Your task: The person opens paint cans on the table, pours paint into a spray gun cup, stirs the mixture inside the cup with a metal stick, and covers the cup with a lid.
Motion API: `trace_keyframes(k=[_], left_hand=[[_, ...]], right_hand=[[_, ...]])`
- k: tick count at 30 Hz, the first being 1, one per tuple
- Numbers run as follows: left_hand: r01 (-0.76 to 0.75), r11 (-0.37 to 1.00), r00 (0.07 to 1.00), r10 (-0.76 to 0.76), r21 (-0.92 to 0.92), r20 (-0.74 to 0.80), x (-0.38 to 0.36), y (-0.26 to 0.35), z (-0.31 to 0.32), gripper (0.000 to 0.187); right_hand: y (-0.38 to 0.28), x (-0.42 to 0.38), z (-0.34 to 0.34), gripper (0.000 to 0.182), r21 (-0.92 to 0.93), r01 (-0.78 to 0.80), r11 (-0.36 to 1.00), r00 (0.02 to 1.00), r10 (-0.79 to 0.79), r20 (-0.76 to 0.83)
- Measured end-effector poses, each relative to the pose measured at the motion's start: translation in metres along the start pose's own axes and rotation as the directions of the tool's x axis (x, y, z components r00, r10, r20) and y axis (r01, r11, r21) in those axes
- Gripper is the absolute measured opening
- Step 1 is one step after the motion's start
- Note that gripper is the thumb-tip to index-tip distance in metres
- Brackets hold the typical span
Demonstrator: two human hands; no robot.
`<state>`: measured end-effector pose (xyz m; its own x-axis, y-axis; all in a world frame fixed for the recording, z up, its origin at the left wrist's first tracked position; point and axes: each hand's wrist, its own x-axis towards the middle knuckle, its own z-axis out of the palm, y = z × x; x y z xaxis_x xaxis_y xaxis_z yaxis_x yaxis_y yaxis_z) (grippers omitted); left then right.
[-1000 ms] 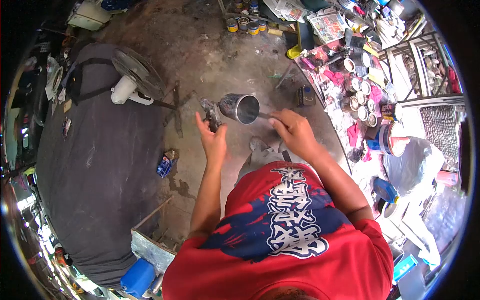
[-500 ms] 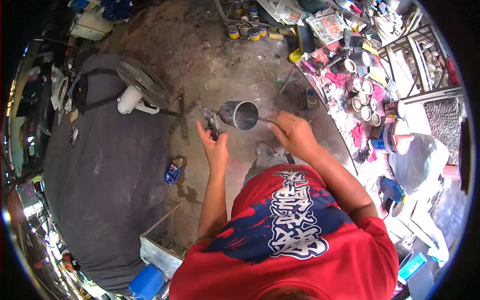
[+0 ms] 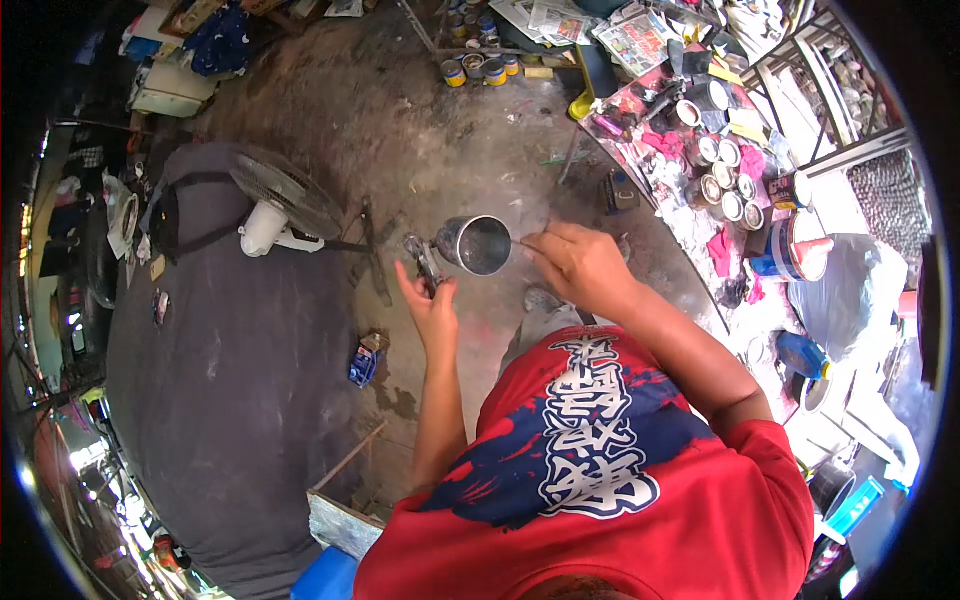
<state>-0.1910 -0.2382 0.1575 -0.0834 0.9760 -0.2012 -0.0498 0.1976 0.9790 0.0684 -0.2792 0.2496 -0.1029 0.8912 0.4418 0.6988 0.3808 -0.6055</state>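
Note:
My left hand (image 3: 434, 310) is closed around the handle of a metal spray gun (image 3: 424, 262), with the forefinger stretched along its far side. The gun's round metal cup (image 3: 483, 247) has no lid on and its mouth faces up toward me, showing a grey inside. Just right of the cup's rim is my right hand (image 3: 582, 264), thumb and fingers pinched together on a thin stick. The stick's short visible end points at the rim, and the rest is hidden in the fingers.
To the left, a fan (image 3: 268, 225) stands by a large dark cloth cover (image 3: 230, 400). On the right, a cluttered workbench (image 3: 690, 255) carries several tins (image 3: 730, 185), pink rags and a blue bottle (image 3: 800, 355). A blue packet (image 3: 366, 362) lies on the floor.
The stick has drawn back from the cup's mouth, with less of it showing. The cup has tipped slightly toward me, and the whole view has shifted a little.

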Motion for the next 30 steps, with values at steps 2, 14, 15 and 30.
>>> trace_keyframes(k=[2,14,15,30], left_hand=[[0.002,1.000,1.000,-0.002,0.003,0.004,0.000,-0.001,-0.001,0.099],[0.015,0.999,1.000,-0.015,-0.033,-0.001,-0.008,0.006,0.002,0.094],[0.009,1.000,1.000,-0.009,-0.026,-0.007,-0.008,0.008,0.004,0.094],[0.028,0.998,1.000,-0.029,-0.061,-0.011,-0.009,-0.007,0.001,0.098]], right_hand=[[-0.004,-0.008,0.003,0.015,0.072,-0.035,0.997,0.999,0.032,0.034],[-0.002,0.004,-0.006,0.014,-0.003,-0.025,1.000,0.999,0.025,-0.024],[-0.002,0.000,-0.002,0.015,0.039,-0.051,0.998,0.999,0.051,0.002],[0.000,-0.008,0.000,0.016,-0.018,-0.074,0.997,0.997,0.074,0.027]])
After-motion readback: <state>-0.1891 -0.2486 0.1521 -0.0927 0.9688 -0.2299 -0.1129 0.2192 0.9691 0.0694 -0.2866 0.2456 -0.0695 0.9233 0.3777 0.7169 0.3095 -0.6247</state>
